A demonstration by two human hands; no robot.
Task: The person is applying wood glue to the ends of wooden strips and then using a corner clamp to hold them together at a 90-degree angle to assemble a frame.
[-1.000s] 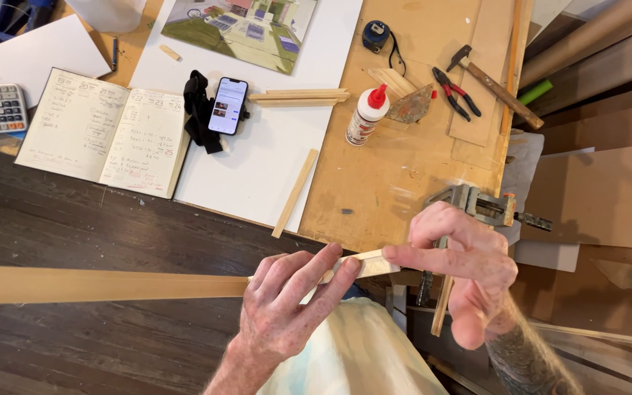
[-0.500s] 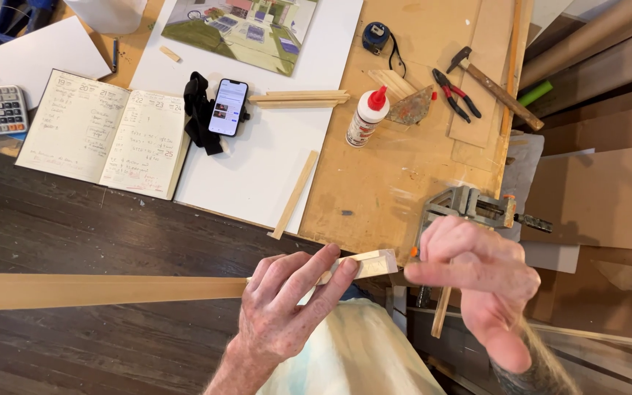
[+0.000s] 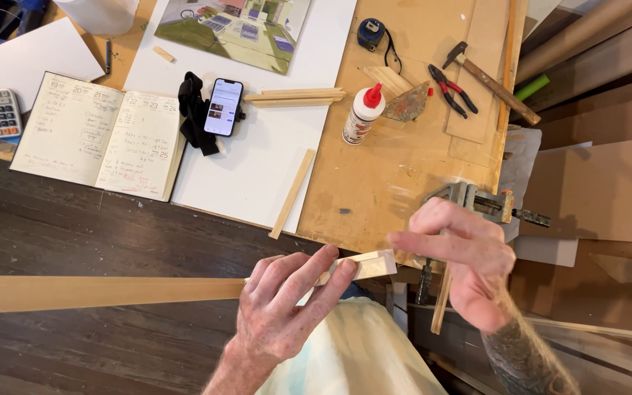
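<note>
Left hand [image 3: 287,311] grips a long flat wood strip [image 3: 104,292] near its right end, fingers laid over the top face and curled around it; the strip runs level out past the left edge of view, above the dark floor and just off the near edge of the desk [image 3: 404,190]. Its cut end [image 3: 374,265] shows pale, free of the fingers. Change from a second ago: the right hand [image 3: 469,267] was pinching that end; half a second ago it had let go, and now it is lifted clear to the right, holding nothing, fingers loosely extended and pointing left toward the end. So the strip is carried by the left hand alone. Right hand sits in front of the metal clamp [image 3: 480,201] at the desk's near right corner. Glue bottle [image 3: 363,113], pliers [image 3: 451,89], hammer [image 3: 491,80] and short stick [image 3: 292,194] unmoved on the desk.
</note>
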